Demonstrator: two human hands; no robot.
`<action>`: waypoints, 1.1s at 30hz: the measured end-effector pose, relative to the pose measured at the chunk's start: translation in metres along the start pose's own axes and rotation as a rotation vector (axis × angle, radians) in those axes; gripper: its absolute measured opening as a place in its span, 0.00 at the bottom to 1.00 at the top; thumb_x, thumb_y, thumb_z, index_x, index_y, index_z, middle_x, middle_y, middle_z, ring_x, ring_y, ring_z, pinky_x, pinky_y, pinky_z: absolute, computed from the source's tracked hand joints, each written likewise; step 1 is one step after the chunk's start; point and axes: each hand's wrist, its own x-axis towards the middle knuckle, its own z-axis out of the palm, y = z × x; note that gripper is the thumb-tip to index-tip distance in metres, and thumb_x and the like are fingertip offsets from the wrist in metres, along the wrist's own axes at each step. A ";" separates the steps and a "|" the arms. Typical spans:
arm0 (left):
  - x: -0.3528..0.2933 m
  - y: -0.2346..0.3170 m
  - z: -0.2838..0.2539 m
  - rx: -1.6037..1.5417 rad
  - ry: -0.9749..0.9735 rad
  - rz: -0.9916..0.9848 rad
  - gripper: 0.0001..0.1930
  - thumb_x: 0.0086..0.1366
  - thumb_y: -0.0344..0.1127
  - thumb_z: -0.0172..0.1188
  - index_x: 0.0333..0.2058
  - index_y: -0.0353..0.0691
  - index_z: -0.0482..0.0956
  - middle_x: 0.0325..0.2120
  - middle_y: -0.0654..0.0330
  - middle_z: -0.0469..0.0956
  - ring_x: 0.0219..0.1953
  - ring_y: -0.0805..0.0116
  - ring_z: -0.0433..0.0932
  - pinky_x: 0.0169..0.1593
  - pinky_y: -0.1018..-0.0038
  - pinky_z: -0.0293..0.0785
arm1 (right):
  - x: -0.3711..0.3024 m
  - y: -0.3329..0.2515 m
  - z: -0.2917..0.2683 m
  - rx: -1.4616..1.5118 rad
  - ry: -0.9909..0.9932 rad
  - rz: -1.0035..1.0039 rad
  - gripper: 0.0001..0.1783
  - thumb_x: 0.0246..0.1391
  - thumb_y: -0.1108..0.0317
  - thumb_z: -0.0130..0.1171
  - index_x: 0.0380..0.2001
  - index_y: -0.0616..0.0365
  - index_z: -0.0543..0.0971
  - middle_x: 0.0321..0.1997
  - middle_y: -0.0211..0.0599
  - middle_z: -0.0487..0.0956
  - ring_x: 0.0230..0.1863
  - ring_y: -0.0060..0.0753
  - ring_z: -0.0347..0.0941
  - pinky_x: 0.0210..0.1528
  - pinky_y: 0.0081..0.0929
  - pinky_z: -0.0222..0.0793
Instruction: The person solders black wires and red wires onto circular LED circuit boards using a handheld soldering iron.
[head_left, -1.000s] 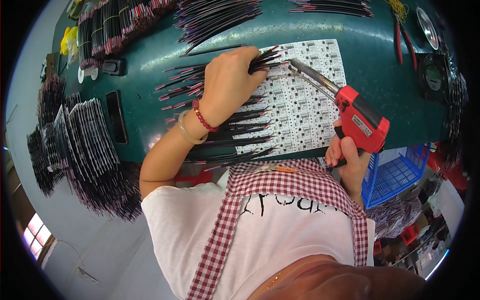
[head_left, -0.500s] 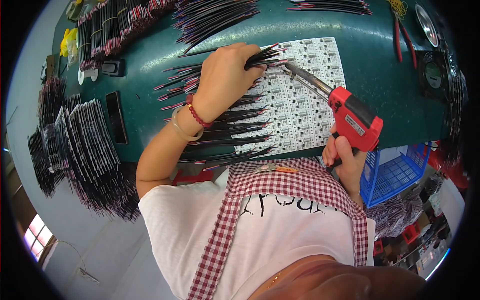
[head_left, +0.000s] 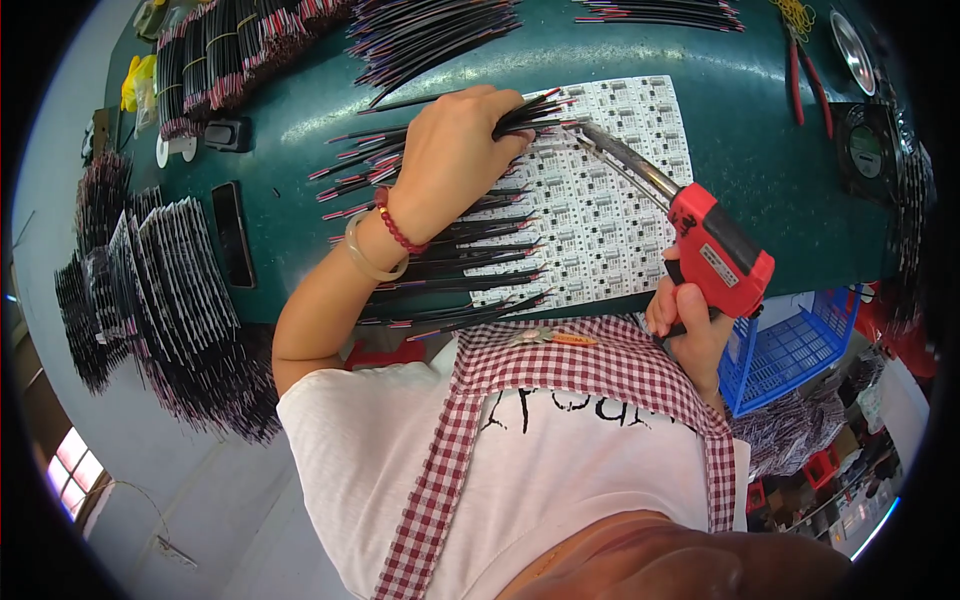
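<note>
My left hand (head_left: pixel 462 142) is closed on a bunch of black wires (head_left: pixel 527 117) with red and pale stripped ends, over the upper left part of a white circuit board sheet (head_left: pixel 620 200). In my right hand (head_left: pixel 686 322) is a red soldering gun (head_left: pixel 722 250), gripped by its handle. Its metal tip points up and left and comes close to the wire ends at my left fingers; whether it touches them I cannot tell. More black wires (head_left: pixel 490 232) lie in rows along the sheet's left side, some under my left wrist.
Bundled black wires (head_left: pixel 215 65) and a loose pile (head_left: pixel 425 40) lie at the far side. A phone (head_left: pixel 233 235) and stacked wired boards (head_left: pixel 165 270) are at left. Red-handled pliers (head_left: pixel 812 85), a metal dish (head_left: pixel 852 52) and a blue basket (head_left: pixel 790 355) are at right.
The soldering gun has shifted slightly right and toward me, its tip drawn a little away from my left fingers. My left hand stays almost in place, still holding the wires.
</note>
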 end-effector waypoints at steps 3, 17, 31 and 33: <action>0.000 0.000 0.000 0.012 -0.007 -0.005 0.11 0.50 0.35 0.63 0.32 0.37 0.78 0.25 0.54 0.75 0.28 0.52 0.75 0.31 0.62 0.70 | 0.000 -0.001 0.000 0.004 -0.001 0.000 0.22 0.58 0.63 0.50 0.50 0.67 0.64 0.16 0.30 0.63 0.15 0.19 0.58 0.19 0.19 0.58; -0.002 -0.004 0.007 0.000 0.021 0.023 0.11 0.50 0.35 0.63 0.32 0.38 0.79 0.24 0.54 0.75 0.29 0.52 0.74 0.32 0.62 0.69 | 0.000 0.016 -0.004 -0.053 0.003 0.010 0.16 0.57 0.64 0.51 0.42 0.66 0.66 0.17 0.31 0.65 0.15 0.20 0.60 0.19 0.20 0.59; -0.002 -0.003 0.011 0.048 0.027 0.016 0.11 0.51 0.36 0.62 0.33 0.39 0.79 0.26 0.55 0.76 0.30 0.52 0.75 0.33 0.63 0.70 | -0.003 0.014 -0.003 0.024 0.055 -0.063 0.23 0.58 0.61 0.50 0.49 0.68 0.64 0.15 0.29 0.62 0.14 0.19 0.58 0.19 0.19 0.59; -0.003 -0.003 0.011 0.050 0.032 0.022 0.11 0.50 0.36 0.62 0.33 0.39 0.79 0.26 0.55 0.76 0.30 0.52 0.75 0.33 0.63 0.70 | -0.003 0.014 -0.005 0.046 0.041 -0.112 0.23 0.58 0.60 0.50 0.49 0.68 0.64 0.14 0.29 0.61 0.14 0.20 0.58 0.19 0.20 0.60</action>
